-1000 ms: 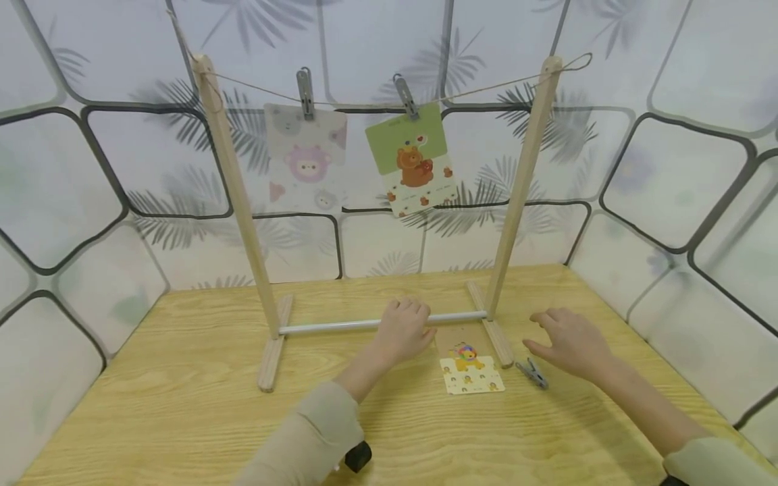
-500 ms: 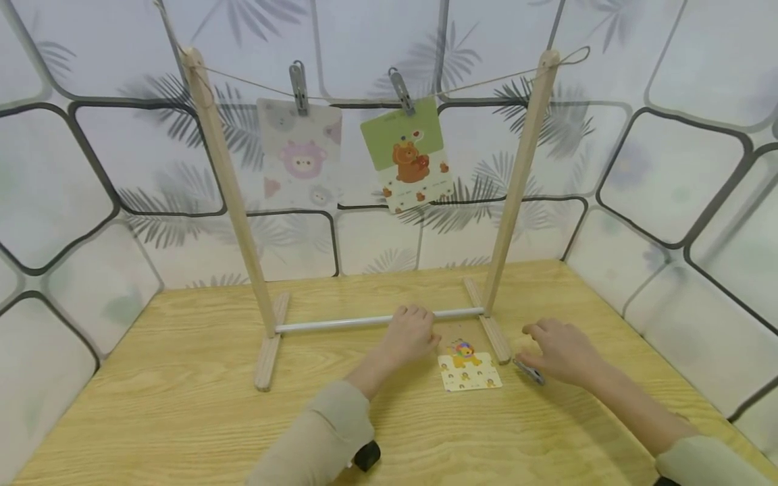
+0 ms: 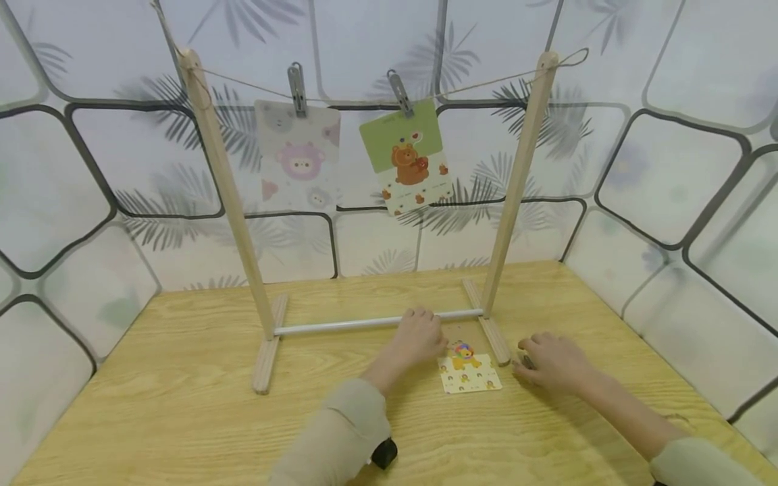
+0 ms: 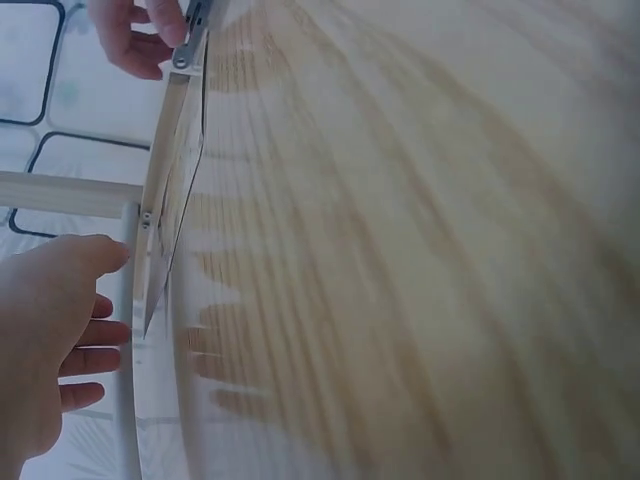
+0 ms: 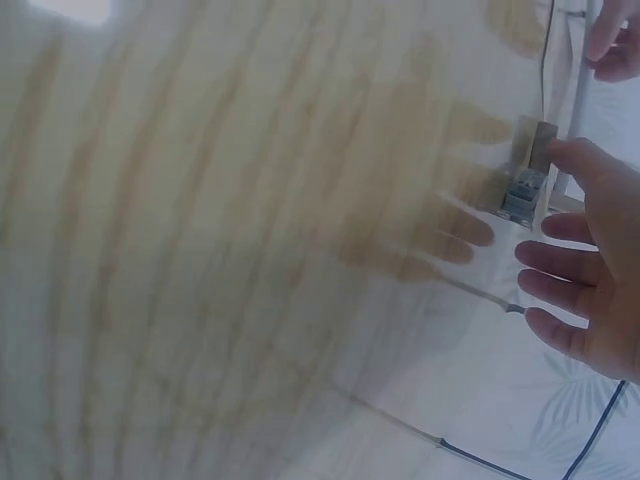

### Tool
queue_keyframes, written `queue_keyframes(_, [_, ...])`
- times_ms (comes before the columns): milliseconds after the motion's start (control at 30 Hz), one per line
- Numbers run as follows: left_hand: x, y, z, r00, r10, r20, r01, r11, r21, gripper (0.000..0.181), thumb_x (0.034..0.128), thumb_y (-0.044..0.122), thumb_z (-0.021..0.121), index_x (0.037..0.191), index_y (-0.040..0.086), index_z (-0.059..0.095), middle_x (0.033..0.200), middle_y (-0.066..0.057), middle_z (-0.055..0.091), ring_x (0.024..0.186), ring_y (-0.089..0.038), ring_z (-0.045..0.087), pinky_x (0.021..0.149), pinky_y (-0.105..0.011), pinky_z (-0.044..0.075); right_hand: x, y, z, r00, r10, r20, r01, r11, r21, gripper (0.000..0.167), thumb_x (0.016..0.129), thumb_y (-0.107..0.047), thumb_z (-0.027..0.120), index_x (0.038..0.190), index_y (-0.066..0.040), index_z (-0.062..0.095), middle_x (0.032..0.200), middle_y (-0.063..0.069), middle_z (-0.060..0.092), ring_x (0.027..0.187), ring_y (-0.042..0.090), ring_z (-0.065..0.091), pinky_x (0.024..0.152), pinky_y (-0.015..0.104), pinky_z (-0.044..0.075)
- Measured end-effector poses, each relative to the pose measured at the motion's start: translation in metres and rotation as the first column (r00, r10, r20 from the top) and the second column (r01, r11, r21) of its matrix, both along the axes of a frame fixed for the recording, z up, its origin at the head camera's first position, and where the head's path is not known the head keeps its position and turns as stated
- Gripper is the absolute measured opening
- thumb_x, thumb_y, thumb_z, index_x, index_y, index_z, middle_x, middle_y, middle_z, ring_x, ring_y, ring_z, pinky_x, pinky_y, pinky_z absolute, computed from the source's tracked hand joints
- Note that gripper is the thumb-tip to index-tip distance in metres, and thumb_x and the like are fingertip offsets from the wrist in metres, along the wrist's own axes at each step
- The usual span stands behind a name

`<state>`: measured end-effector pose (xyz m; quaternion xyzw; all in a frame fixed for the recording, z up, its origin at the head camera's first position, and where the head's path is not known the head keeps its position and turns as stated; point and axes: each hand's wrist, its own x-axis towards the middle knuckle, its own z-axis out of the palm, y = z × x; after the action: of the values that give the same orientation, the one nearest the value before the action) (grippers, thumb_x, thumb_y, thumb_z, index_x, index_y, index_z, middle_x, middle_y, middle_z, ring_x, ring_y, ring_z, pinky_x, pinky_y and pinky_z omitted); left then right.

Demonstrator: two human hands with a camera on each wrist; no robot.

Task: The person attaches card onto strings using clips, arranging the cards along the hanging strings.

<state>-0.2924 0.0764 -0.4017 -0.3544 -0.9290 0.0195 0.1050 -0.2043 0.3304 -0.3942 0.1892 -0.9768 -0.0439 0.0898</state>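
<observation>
A card with a lion picture lies on the table, its upper part near the white rod. My left hand is beside the card's left edge, fingers apart and relaxed; in the left wrist view its thumb and fingers hold nothing. My right hand is lowered around a grey metal clip to the right of the card. In the right wrist view the clip lies on the table by the thumb tip, with the other fingers spread. Whether the thumb touches it, I cannot tell.
A wooden stand with two posts and a white rod bears a string. Two clips hang a pink-animal card and a green bear card from it. Patterned walls enclose the table.
My right hand has come down and left over the clip, now mostly covering it. My left hand has shifted right, closer to the lion card. The camera view has moved slightly.
</observation>
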Motion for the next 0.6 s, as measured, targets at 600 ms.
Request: queue_keyframes(600, [-0.0035,0.011,-0.0024,0.996,0.035,0.08,-0.03,0.997,-0.068,0.029,0.0915,0.044,0.049,0.093,0.017,0.058,0.089,0.003,0.06,0.086,-0.015,0.051,0.088,-0.033,0.04,-0.003,-0.0011,-0.0048,1.0,0.02,0.019,-0.02,1.0,0.01,0.026,0.081,-0.03,0.068,0.093,-0.007,0.061,0.076,-0.003,0.052,0.066,0.015,0.048,0.053,0.029,0.038])
